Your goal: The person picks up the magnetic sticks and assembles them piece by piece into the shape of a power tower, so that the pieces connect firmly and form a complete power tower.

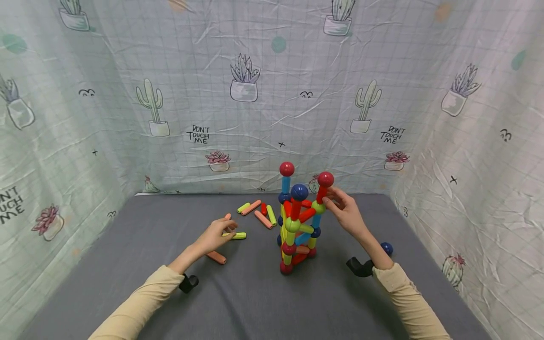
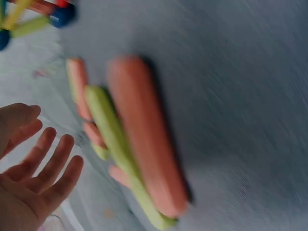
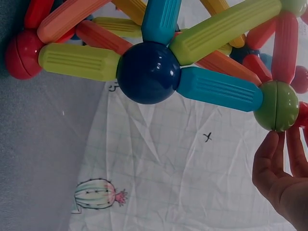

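A tower of coloured rods and balls point(image 1: 293, 225) stands upright on the grey table. My right hand point(image 1: 346, 208) is at its upper right corner, pinching a short red rod point(image 1: 321, 194) between a green ball point(image 1: 318, 208) and a red ball point(image 1: 325, 179). In the right wrist view the fingertips meet the lower side of that green ball point(image 3: 276, 106), beside the red rod point(image 3: 303, 114). Left of the tower, my left hand point(image 1: 214, 236) hovers with fingers spread and holds nothing. Under and beside it lie a lime rod point(image 1: 239, 236) and an orange rod point(image 2: 144, 139).
Several loose rods lie behind the left hand, among them an orange one point(image 1: 263, 219) and a lime one point(image 1: 271, 215). A blue ball point(image 1: 386, 248) rests by the right forearm. Cactus-print cloth point(image 1: 263, 141) hangs behind and on both sides of the table point(image 1: 255, 302).
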The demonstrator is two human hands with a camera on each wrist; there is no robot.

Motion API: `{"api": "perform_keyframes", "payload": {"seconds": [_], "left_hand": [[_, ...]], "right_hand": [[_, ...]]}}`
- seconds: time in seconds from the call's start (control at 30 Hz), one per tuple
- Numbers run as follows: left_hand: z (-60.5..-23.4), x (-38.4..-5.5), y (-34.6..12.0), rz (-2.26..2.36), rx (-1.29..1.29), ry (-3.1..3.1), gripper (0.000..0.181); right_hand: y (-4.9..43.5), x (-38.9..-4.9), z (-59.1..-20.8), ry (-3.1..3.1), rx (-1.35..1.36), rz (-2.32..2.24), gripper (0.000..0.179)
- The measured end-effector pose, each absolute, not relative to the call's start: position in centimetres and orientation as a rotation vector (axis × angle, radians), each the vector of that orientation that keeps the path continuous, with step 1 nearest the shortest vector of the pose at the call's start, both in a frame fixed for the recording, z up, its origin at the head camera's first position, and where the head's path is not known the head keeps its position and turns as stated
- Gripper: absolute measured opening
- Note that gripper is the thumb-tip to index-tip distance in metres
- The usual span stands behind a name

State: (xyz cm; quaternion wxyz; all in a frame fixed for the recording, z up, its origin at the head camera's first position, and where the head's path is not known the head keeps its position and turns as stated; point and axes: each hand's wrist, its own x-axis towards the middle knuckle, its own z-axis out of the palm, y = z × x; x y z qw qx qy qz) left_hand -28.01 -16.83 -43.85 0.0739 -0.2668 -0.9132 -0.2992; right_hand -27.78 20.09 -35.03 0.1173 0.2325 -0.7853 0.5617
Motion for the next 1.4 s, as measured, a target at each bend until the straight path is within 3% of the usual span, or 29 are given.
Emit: {"api": "perform_keyframes", "payload": {"seconds": [0.37,0.7,0.8,1.1,1.4], "left_hand": [[-46.5,-29.2,-18.4,-0.434,-0.749,-2.812,0.029],[-47.0,-29.5,-16.8,0.052,-0.765,-2.781,0.007],[-46.8,-29.4,-16.4,0.103,-0.755,-2.773,0.008],[-45.0,-29.8,-15.6,-0.602,-0.642,-2.748,0.027],[-36.8,-28.5,-10.6,-1.678,-0.676,-2.548,0.03]], "right_hand": [[19.9,-27.8,-35.0,-2.274,0.731,1.635,0.037],[19.9,-27.8,-34.9,-2.283,0.728,1.63,0.037],[19.9,-27.9,-34.8,-2.292,0.722,1.633,0.037],[19.3,-26.4,-33.4,-2.316,0.698,1.6,0.035],[19.1,-25.8,-32.8,-2.314,0.706,1.599,0.034]]}}
